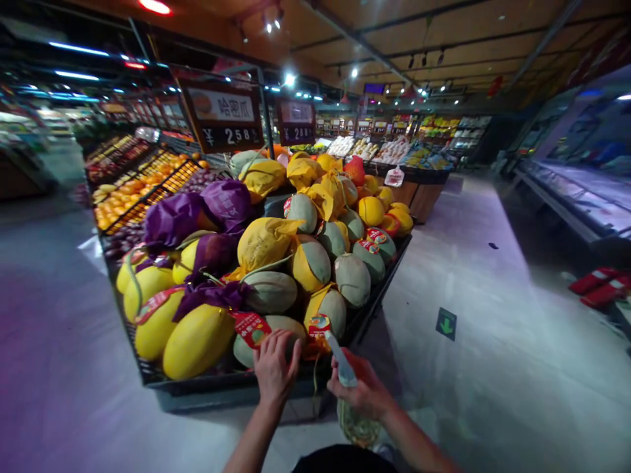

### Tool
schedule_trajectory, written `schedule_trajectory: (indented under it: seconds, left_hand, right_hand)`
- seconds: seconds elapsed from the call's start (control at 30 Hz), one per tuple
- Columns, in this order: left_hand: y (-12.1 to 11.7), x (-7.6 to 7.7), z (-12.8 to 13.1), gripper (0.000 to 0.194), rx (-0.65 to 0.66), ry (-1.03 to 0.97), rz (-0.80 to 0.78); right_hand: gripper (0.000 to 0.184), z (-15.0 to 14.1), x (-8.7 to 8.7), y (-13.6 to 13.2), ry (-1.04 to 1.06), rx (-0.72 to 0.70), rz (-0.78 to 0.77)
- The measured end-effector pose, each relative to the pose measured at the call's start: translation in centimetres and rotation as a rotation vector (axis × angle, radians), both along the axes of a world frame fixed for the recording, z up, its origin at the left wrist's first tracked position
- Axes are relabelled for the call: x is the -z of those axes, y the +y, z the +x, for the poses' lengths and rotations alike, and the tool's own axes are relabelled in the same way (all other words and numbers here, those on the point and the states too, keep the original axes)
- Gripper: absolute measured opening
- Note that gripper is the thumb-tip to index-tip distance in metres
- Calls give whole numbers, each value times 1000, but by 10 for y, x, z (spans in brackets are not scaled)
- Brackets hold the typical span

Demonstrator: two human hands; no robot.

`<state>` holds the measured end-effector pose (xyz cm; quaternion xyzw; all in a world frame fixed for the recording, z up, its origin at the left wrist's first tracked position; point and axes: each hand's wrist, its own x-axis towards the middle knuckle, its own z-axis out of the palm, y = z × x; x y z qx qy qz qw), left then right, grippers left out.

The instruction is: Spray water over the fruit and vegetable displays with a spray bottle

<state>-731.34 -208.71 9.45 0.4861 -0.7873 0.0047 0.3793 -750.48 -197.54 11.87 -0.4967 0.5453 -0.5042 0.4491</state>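
Note:
My left hand [277, 369] lies with its fingers loosely spread on a grey-green melon [244, 353] at the display's front edge, beside a red label [251, 326]. My right hand [362, 387] is closed around a spray bottle [359, 427] with a pale spray head [340, 360] and a clear body hanging below the fist. The spray head's tip points toward a netted melon [331, 312] that is partly wrapped in yellow paper and carries a red label [319, 325]. To the left of my left hand sits a smooth yellow melon [200, 341].
The black-edged fruit stand [211, 387] holds several melons, some in purple wrapping [227, 202] or yellow wrapping [266, 243]. Price signs [221, 118] stand above. Oranges [133, 190] fill a rack at left. A floor sign [446, 324] with a green arrow is on the right aisle.

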Motion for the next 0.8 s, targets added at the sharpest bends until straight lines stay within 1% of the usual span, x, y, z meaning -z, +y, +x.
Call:
schedule_trajectory:
  seconds: [0.1,0.13,0.23,0.33,0.4,0.43,0.47,0.53,0.63,0.73,0.8]
  left_hand:
    - [9,7,-36,29,-148,-3,13]
    - [12,10,-50,30,-174,-3,19]
    - [19,20,-87,31,-196,-22,47]
    - [20,26,-107,33,-261,-32,88]
    - [20,26,-110,31,-293,-24,112]
    - [20,25,-110,30,-295,-20,121]
    - [21,24,-110,28,-294,-18,127]
    - [23,21,-110,26,-306,-21,130]
    - [26,17,-113,23,-347,-31,124]
    - [27,16,-115,23,-367,-44,118]
    - [27,18,-115,23,-367,-54,112]
  right_hand:
    - [36,-68,0,-1,-46,113,5]
    - [40,-92,-2,-2,-53,158,4]
    - [50,-162,-8,-9,-73,288,0]
    - [55,-219,-12,-20,-72,397,-14]
    - [56,-240,-13,-29,-59,411,-17]
    - [56,-244,-13,-34,-48,376,-11]
    - [54,-243,-14,-39,-33,312,-1]
    - [49,-229,-15,-49,18,126,9]
    - [39,-186,-23,-62,110,-208,-13]
    - [31,-136,-44,-73,121,-469,-39]
    - [27,-111,-60,-80,135,-597,-87]
